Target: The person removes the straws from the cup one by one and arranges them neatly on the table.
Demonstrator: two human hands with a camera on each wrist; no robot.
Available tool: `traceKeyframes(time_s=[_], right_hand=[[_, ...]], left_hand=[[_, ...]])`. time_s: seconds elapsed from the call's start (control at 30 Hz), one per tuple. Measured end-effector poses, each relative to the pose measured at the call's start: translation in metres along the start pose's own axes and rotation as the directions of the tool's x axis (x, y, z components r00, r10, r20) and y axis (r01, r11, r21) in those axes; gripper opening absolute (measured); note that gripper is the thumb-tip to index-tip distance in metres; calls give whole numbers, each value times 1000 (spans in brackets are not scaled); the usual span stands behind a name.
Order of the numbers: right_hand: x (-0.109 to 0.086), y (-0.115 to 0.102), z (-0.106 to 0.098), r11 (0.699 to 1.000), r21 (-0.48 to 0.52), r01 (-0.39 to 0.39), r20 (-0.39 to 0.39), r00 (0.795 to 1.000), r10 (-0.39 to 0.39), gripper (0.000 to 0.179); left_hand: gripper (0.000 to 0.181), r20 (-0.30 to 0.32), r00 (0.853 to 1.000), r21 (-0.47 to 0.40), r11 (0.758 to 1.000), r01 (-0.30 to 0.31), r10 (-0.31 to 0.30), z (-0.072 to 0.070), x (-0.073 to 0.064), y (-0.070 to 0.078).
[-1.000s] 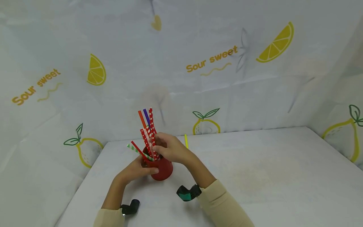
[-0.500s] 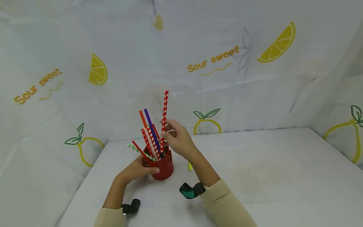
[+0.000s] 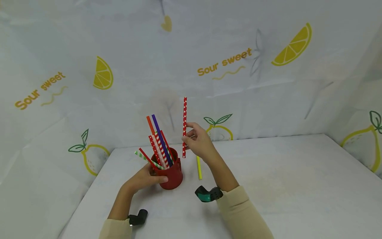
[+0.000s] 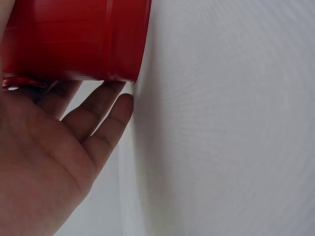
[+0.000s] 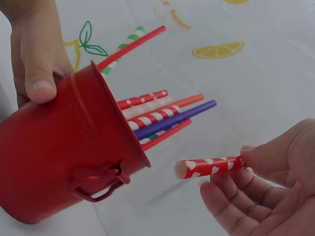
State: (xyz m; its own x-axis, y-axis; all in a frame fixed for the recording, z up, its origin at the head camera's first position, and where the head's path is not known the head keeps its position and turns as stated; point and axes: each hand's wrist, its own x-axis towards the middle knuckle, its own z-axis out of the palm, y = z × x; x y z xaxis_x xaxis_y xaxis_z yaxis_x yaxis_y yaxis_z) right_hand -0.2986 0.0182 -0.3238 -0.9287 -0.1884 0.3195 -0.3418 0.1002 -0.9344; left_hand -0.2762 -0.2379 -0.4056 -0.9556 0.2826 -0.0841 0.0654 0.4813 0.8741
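Observation:
My left hand [image 3: 145, 179] grips a red metal bucket [image 3: 172, 179] at its left side, thumb in front and fingers behind. In the left wrist view those fingers reach along the bucket wall [image 4: 74, 39] near its base. Several straws stand in the bucket: a purple straw [image 5: 172, 119], an orange one, plain red ones, and striped and dotted ones. Right of the rim, my right hand [image 3: 200, 141] pinches a red straw with white hearts [image 3: 185, 111], held upright and apart from the bucket. Its lower end [image 5: 182, 169] hangs free in the right wrist view.
A yellow straw [image 3: 199, 169] lies on the white table [image 3: 283, 186], right of the bucket and partly hidden by my right hand. Behind the table hangs a white cloth [image 3: 134, 49] printed with lemons. A small side handle [image 5: 98, 182] sticks out from the bucket.
My right hand has drawn the heart-patterned straw up out of the bucket and carried it to the right. The left hand stays on the bucket.

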Motion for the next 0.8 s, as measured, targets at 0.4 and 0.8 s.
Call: traceKeyframes(time_s=[0.4,0.8], right_hand=[[5,15,-20,978,-168,-127,-35,992,122,49],[9,34,-35,949,-217,-229,-54,973,223,52]], left_hand=[[83,-4,1000,-17,1000,7,-8,0,0,-1],[86,1,1000,-26,1000,6,-6,0,-1,1]])
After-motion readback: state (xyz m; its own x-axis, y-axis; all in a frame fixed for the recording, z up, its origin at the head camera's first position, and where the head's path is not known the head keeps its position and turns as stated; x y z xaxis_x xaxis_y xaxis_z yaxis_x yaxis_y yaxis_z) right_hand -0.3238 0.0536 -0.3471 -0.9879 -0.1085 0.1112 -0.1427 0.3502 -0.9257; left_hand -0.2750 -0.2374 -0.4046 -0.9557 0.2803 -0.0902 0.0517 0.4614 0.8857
